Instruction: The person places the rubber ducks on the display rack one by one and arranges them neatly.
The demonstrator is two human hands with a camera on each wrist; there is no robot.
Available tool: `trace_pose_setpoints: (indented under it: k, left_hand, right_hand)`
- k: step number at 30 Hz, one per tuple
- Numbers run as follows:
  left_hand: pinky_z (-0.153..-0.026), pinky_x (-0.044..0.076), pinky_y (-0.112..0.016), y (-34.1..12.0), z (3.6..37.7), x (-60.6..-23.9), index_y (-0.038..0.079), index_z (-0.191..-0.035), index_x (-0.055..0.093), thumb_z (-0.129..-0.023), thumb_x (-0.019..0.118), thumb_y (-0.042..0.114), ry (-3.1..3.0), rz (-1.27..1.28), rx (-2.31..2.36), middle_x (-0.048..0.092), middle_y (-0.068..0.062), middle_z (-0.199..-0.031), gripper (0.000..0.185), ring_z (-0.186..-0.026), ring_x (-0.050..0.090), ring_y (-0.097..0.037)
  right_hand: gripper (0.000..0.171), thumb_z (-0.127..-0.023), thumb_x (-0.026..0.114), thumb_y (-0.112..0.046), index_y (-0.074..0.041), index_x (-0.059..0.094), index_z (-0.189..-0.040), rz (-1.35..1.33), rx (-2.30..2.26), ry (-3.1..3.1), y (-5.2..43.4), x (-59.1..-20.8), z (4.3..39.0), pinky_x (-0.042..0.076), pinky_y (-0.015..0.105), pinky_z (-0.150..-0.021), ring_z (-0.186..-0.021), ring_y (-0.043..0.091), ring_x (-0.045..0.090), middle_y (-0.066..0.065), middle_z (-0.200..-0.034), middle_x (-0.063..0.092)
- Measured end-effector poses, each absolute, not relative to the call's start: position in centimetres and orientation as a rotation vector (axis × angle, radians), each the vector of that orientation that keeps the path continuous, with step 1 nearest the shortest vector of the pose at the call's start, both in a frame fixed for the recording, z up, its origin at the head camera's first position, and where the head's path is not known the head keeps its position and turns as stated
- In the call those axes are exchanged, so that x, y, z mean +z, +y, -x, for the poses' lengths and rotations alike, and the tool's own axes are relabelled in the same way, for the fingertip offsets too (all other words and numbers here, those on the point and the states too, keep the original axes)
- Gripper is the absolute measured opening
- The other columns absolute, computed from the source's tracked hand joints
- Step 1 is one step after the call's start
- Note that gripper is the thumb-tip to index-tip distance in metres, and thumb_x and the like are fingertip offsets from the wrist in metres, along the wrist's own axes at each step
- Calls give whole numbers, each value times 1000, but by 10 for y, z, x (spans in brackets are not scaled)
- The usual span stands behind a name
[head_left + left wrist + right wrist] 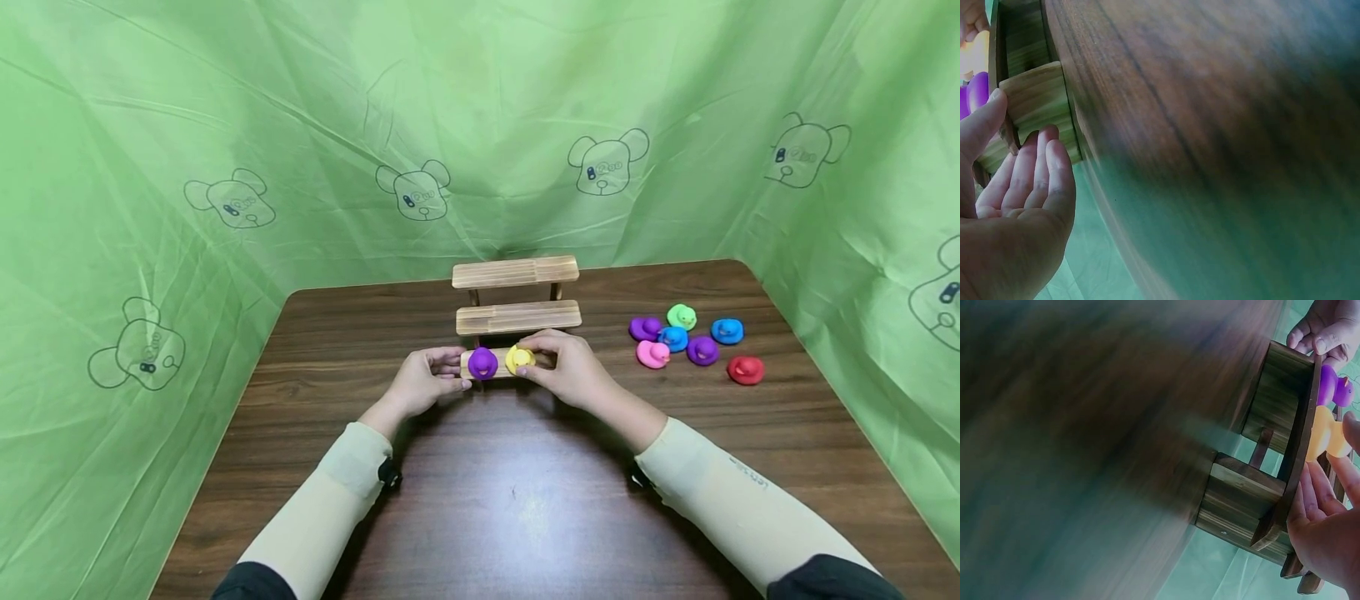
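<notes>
A three-tier wooden display stand (pixel 517 317) stands at the back middle of the table. On its lowest step sits a purple rubber duck (pixel 482 363), with a yellow rubber duck (pixel 520 359) just right of it. My right hand (pixel 573 371) pinches the yellow duck between thumb and fingers, right at the step's surface. At the step's left end, my left hand (pixel 416 382) grips the wood, thumb in front and fingers behind. The left wrist view shows that thumb (pixel 988 122) at the board's edge, close to the purple duck.
Right of the stand lies a loose group of rubber ducks: green (pixel 682 317), pink (pixel 653 354), red (pixel 746 370), plus blue and purple ones. Green cloth (pixel 510 125) with printed bear heads hangs around the back and sides of the brown table (pixel 337 417).
</notes>
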State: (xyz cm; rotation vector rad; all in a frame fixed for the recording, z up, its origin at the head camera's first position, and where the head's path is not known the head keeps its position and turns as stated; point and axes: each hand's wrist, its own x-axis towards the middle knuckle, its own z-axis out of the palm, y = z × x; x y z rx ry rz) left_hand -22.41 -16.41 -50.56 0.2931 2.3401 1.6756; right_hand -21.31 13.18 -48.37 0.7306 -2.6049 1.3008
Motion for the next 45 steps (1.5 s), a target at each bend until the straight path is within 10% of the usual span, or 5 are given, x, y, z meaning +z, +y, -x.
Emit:
trace_pose_setpoints:
  k: [29,38,45]
  left_hand:
    - [-90,61,-26,-163,222,-507,-8,-139,61,-83,86,-4,2309,-273,1691,69,-26,-129,62,-117,67,-42]
    - [-89,61,-26,-164,225,-507,-5,-137,64,-83,88,-1,2327,-296,1686,72,-20,-125,60,-113,71,-35]
    - [-89,61,-27,-164,225,-508,-5,-137,64,-83,87,-1,2343,-298,1675,73,-19,-124,58,-112,71,-34]
  right_hand:
    - [30,-89,88,-23,-10,78,-113,-425,1463,-2553,209,-475,209,56,55,-98,-109,31,71,4,-113,77]
    - [35,-91,84,-36,-12,77,-116,-224,1474,-2584,254,-466,220,56,19,-81,-101,19,70,6,-116,77]
    - [40,-93,81,-43,-14,75,-121,-97,1403,-2594,295,-468,235,50,14,-79,-103,10,66,11,-118,75]
